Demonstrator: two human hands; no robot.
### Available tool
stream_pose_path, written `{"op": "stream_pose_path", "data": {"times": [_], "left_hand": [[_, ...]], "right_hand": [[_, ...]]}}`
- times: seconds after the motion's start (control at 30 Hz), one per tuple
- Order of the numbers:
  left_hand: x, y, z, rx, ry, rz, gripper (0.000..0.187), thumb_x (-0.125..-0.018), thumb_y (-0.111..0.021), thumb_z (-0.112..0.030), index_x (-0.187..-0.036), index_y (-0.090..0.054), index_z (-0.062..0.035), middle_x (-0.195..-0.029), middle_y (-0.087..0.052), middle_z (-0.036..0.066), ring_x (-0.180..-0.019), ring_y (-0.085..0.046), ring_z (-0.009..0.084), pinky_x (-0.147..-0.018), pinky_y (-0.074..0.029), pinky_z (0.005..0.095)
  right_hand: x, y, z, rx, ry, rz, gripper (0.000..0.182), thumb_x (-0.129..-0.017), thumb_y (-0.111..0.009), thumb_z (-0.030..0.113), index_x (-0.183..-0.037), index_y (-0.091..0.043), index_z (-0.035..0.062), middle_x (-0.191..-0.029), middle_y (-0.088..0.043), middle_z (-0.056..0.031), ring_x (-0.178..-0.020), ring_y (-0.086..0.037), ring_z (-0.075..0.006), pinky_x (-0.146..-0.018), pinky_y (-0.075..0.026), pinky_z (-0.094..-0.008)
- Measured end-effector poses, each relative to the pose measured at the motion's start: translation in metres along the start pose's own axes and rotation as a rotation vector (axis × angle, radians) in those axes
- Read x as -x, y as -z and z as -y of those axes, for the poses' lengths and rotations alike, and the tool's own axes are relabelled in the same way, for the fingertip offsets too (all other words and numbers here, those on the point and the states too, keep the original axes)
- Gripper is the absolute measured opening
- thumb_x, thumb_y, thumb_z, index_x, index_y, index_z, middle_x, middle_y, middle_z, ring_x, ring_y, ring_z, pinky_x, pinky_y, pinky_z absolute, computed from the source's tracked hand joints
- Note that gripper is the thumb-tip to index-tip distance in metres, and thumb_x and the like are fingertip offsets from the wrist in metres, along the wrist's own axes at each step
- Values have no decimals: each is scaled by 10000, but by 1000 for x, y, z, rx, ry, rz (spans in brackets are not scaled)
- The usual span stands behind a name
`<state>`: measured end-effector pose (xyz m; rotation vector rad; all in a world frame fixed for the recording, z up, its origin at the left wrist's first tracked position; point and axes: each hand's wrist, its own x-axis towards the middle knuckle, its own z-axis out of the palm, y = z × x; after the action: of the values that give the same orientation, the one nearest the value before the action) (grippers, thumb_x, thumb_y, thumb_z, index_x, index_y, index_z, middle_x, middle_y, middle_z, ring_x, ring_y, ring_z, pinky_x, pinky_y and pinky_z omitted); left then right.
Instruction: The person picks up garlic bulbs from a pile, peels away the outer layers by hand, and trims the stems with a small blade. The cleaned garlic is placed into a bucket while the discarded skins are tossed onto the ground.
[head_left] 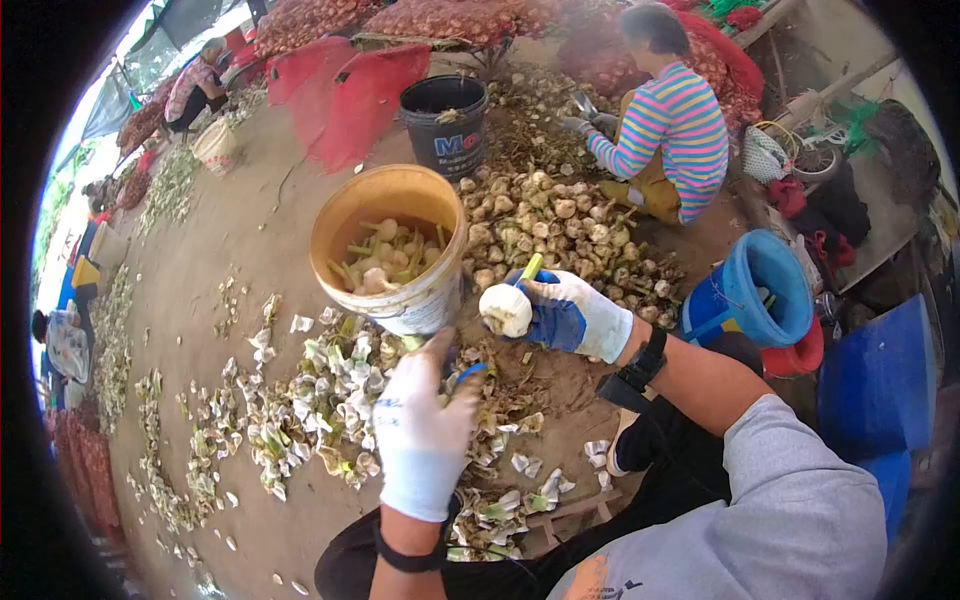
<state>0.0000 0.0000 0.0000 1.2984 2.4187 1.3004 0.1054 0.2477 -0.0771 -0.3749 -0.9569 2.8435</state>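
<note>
My right hand (578, 318), in a white glove with a blue palm, grips a peeled white garlic bulb (506, 310) with a short green stem pointing up. My left hand (425, 415), also gloved and slightly blurred, is closed low beside the bucket on a blue-handled tool (470, 373). I cannot tell the tool's kind, as its working end is hidden. Just beyond my hands stands a dirty yellow-and-white bucket (440, 300), with trimmed garlic bulbs (385, 255) inside. A heap of untrimmed garlic (560, 215) lies behind the held bulb.
Peeled garlic skins (300, 415) litter the ground ahead and left. A black bucket (443, 135) stands farther back, near a seated person in a striped top (665, 135). A blue bucket (755, 290) stands at right, near a blue container (880, 380). Red mesh sacks (450, 18) line the back.
</note>
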Motion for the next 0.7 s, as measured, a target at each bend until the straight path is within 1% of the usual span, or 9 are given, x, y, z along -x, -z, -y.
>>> {"op": "stream_pose_path", "data": {"times": [0.07,0.1,0.2,0.3,0.4,0.53,0.63,0.67,0.7], "left_hand": [[2,-15,-12,54,3,-3,452,-863,-821,-147,-1271,-684,-9,-1108,-730,228,-1029,-719,382,-906,-566,424],[2,-3,4,-19,27,-16,357,-884,-807,-181,-1193,-714,-28,-1015,-739,210,-948,-725,385,-827,-571,437],[1,-1,2,-66,107,40,265,-914,-775,-148,-1121,-716,6,-922,-726,213,-823,-710,333,-752,-545,418],[5,-6,1,-108,42,115,155,-908,-748,-141,-1001,-716,-21,-853,-697,196,-747,-674,364,-684,-524,437],[14,-9,-1,-90,-195,443,167,-905,-718,-201,-882,-660,-46,-811,-660,189,-771,-670,389,-684,-520,465],[42,-26,21,-391,-71,859,236,-895,-710,-273,-1038,-674,-89,-964,-702,145,-926,-703,363,-825,-562,469],[40,-18,27,-614,-23,768,266,-890,-716,-273,-1073,-675,-84,-1054,-695,147,-1010,-698,354,-836,-562,464],[35,-15,28,-635,8,781,296,-880,-733,-271,-1086,-664,-70,-1095,-677,146,-1041,-681,348,-841,-558,460],[33,-9,25,-635,14,787,296,-880,-733,-271,-1086,-664,-70,-1095,-677,146,-1041,-681,348,-841,-558,460]], "right_hand": [[4,-12,-2,122,-53,33,398,-1020,-716,255,-1323,-605,23,-1242,-701,-139,-1136,-712,-275,-952,-613,-442],[-17,-21,-24,85,-45,56,398,-1020,-716,255,-1323,-605,23,-1242,-701,-139,-1136,-712,-275,-952,-613,-442],[-18,-30,-17,324,-30,36,355,-1006,-735,236,-1254,-642,-1,-1137,-725,-84,-1015,-720,-188,-909,-602,-338],[-24,-43,-9,344,20,-97,356,-1002,-737,249,-1243,-645,4,-1158,-730,-96,-1023,-728,-208,-900,-619,-372],[-55,-38,14,328,117,-173,339,-1027,-692,227,-1271,-618,2,-1196,-729,-161,-1075,-743,-283,-900,-638,-449],[-114,-37,37,388,200,-250,282,-1046,-654,178,-1264,-606,5,-1215,-713,-186,-1075,-744,-303,-917,-643,-470],[-131,-54,43,382,319,-46,309,-1027,-699,215,-1271,-623,40,-1187,-699,-85,-981,-740,-221,-907,-638,-412],[-130,-55,45,572,402,-173,303,-1004,-720,247,-1215,-662,37,-1135,-723,-91,-962,-729,-201,-894,-611,-386],[-133,-39,44,567,396,-174,303,-1004,-720,247,-1215,-662,37,-1135,-723,-91,-962,-729,-201,-894,-611,-386]]}}
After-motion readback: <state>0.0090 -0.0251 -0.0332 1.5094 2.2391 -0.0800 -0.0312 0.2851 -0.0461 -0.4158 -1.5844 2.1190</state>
